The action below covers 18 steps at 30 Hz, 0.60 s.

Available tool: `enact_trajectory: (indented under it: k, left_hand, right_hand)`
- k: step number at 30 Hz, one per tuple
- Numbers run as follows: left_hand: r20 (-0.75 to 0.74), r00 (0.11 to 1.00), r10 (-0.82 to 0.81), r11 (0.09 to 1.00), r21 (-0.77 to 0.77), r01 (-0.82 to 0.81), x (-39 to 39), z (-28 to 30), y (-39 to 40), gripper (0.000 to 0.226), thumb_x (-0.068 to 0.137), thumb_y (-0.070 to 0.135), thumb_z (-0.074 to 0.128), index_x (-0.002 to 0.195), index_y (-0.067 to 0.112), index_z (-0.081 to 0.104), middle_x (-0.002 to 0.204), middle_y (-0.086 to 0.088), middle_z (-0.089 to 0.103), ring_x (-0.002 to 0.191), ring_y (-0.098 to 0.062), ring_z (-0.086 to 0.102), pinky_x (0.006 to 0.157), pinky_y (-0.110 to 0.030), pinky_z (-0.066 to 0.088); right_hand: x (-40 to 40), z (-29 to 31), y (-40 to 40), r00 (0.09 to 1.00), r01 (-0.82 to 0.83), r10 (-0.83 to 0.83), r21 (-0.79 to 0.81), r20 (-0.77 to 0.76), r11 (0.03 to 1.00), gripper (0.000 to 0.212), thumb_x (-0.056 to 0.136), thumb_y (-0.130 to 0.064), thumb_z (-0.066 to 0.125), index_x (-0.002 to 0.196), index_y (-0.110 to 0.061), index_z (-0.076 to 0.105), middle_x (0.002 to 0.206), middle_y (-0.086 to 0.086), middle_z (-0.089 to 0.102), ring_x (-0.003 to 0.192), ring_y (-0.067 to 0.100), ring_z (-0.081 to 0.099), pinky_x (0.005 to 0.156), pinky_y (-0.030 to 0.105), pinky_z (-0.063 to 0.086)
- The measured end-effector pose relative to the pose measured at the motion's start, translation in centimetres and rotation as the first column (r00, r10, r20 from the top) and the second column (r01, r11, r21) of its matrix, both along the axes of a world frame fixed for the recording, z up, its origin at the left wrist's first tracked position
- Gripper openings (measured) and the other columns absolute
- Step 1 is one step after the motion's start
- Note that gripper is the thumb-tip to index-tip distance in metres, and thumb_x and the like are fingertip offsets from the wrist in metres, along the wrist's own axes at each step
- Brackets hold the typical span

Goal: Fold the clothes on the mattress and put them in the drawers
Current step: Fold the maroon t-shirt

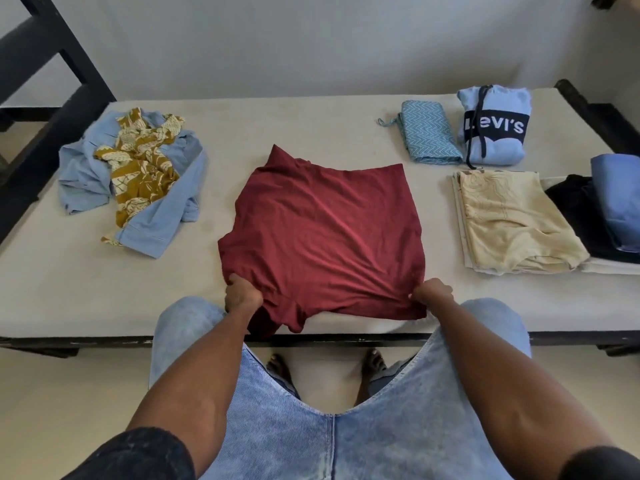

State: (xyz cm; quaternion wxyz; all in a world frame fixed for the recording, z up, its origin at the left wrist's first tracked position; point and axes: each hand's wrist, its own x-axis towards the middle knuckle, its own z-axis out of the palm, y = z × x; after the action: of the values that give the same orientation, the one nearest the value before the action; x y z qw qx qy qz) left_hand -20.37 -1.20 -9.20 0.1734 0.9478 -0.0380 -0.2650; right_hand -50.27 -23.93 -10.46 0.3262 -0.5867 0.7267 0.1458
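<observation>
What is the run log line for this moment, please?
step: folding red shirt | left hand: grips near edge | right hand: grips near edge | unfolded pile: waiting

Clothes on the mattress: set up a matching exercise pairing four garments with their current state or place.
Things:
1. maroon shirt
2. Levi's hoodie
3. mustard leaf-print garment
4. beige garment

States:
A. crumpled on a light blue shirt
B. folded, far right corner
C. gripped by both hands
D. folded, beside a black garment

Pairs: 1-C, 2-B, 3-A, 4-D
</observation>
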Motion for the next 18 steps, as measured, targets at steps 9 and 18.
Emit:
enact_trajectory:
  k: [9,18]
  left_hand:
    - [0.216,0.902,-0.374,0.915,0.243,0.321,-0.7,0.6,1.0,0.056,0.087,0.018,0.063,0.134,0.009,0.035,0.135,-0.021,0.037,0.119,-0.036,0.049,0.097,-0.044,0.044]
    - [0.223,0.723,-0.654,0.741,0.38,0.553,3.5,3.0,-2.8,0.033,0.092,0.015,0.047,0.116,0.009,0.069,0.12,-0.011,0.066,0.111,-0.029,0.062,0.087,-0.036,0.051]
  right_hand:
    - [1.4,1.9,2.6,0.871,-0.478,0.375,-0.376,-0.317,0.794,0.064,0.093,-0.021,0.052,0.148,-0.011,0.021,0.149,0.023,0.023,0.134,0.037,0.032,0.111,0.047,0.032]
    - [6.1,2.9,1.9,0.846,-0.482,0.427,-0.115,-0.32,0.869,0.039,0.097,-0.021,0.042,0.13,-0.007,0.058,0.131,0.015,0.058,0.119,0.032,0.058,0.099,0.042,0.049]
